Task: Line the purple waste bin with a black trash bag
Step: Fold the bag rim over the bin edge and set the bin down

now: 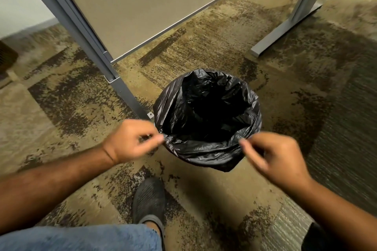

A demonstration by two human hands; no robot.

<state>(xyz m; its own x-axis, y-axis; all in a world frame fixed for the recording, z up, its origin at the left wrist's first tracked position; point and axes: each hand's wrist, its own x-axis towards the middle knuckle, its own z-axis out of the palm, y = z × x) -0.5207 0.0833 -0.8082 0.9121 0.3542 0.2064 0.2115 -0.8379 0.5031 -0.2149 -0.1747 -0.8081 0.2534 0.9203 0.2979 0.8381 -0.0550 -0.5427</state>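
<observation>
A black trash bag point(206, 149) stands open on the carpet, its mouth spread in a circle and its edge folded outward and down. The bag covers the waste bin completely, so no purple shows. My left hand point(130, 140) is at the near left of the rim, with thumb and fingers pinched together on the bag's edge. At the near right of the rim, my right hand point(273, 155) has curled fingers, and its fingertips meet the plastic. Both hands are slightly blurred.
A grey partition post point(85, 36) and its foot stand just left of the bag, with a beige panel point(142, 6) behind. A desk leg base point(285, 28) lies on the carpet at the far right. My dark shoe point(149, 199) is below the bag.
</observation>
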